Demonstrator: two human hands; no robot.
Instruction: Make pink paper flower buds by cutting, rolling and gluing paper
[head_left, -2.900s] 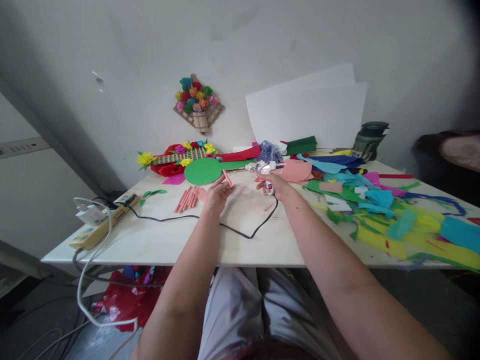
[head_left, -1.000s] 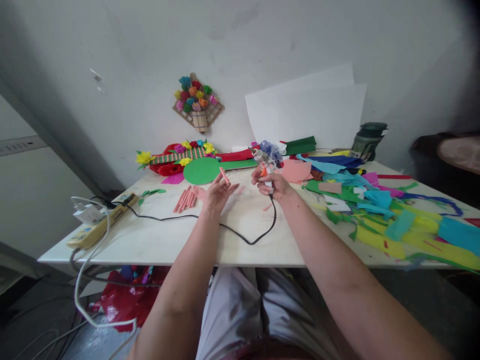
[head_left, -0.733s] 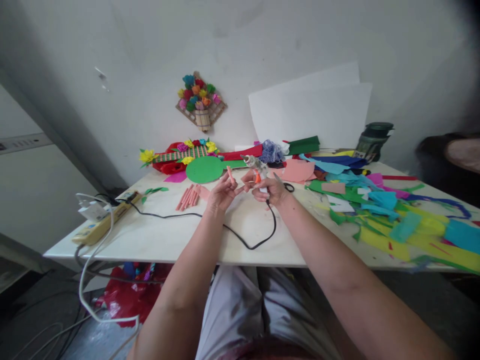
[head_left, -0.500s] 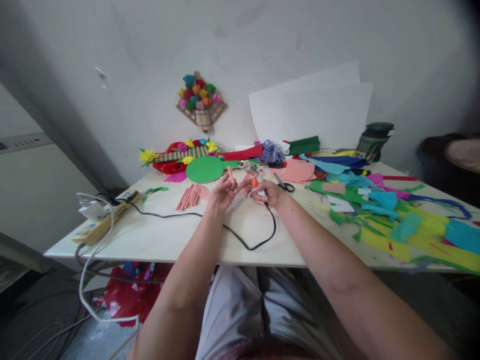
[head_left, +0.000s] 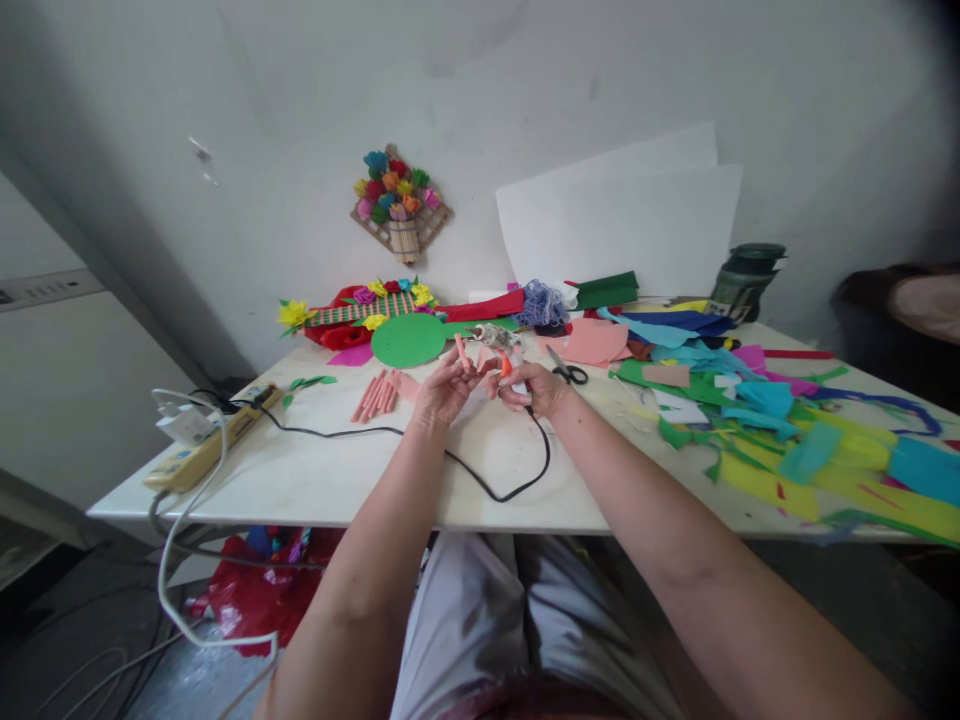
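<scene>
The left hand (head_left: 444, 385) pinches a pink paper roll (head_left: 460, 351) — the right hand (head_left: 534, 386) grips a glue gun (head_left: 501, 344) (nozzle just beside it).

You see a grey wall (head_left: 300, 90) across the upper frame, the white counter (head_left: 322, 480) below, and dark floor (head_left: 67, 660) at lower left.

Table top (head_left: 315, 470): smooth, pale, faint sheen, looks laminate or painted wood. Glue gun (head_left: 504, 352): white plastic, orange trigger; cord (head_left: 480, 478) black, rubbery, matt. Pink rolled sticks (head_left: 375, 394): matt paper. Green disc (head_left: 409, 340) and coloured scraps (head_left: 787, 440): matt paper or foam sheet, can't tell which. White sheets (head_left: 622, 230): plain matt paper. Scissors (head_left: 564, 366): metal blades, black plastic handles. Power strip (head_left: 202, 452): yellowed plastic. Wall (head_left: 300, 120): matt paint, scuffed. Trousers (head_left: 480, 620): light cloth.
</scene>
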